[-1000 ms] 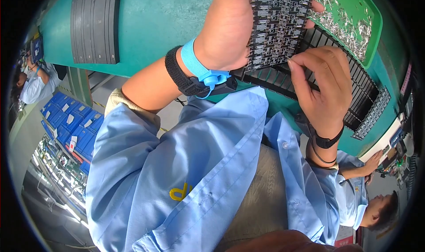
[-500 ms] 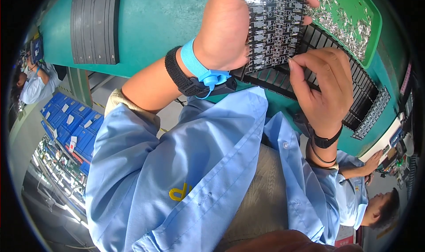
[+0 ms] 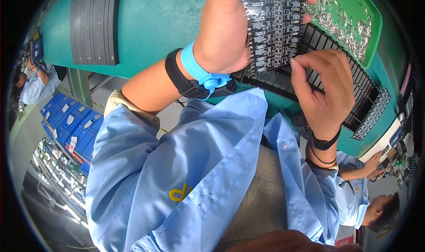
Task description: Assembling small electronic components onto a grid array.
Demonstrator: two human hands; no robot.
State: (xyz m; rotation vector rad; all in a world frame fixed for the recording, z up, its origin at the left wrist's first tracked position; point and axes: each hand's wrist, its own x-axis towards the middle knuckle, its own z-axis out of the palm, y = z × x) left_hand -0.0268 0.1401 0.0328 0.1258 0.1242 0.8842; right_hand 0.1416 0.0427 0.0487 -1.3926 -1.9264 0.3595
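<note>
Head view: left hand (image 3: 223,35) at 12 o'clock, closed around a black circuit board panel (image 3: 274,26); thumb side hidden behind the panel, fingertips showing past its right edge at about 1 o'clock; panel held up off the bench, long axis running roughly 12-to-6, slight tilt, lower edge pointing toward the person, top edge cut off by the frame; face with rows of small parts turned to the camera. Right hand (image 3: 325,92) at 3 o'clock of centre, fingers curled, thumb and forefinger pinched together at the panel's lower right corner; whether anything sits in the pinch, cannot tell. Blue wrist strap (image 3: 199,70) and black band (image 3: 181,77) on the left wrist; dark band on the right wrist.

Edges and room: black slotted rack (image 3: 354,92) lies directly under and to the 3 o'clock side of the panel; green tray (image 3: 376,26) of small metal pins at 1 o'clock, just beside the panel's right edge; teal bench (image 3: 150,26) surface open at 11 o'clock up to a stack of dark strips (image 3: 95,26) at 10 o'clock; bench front edge runs just below both hands.

Periphery: blue bins (image 3: 73,128) at 8 o'clock; another person (image 3: 367,194) at 4 o'clock; another at 9 o'clock.
</note>
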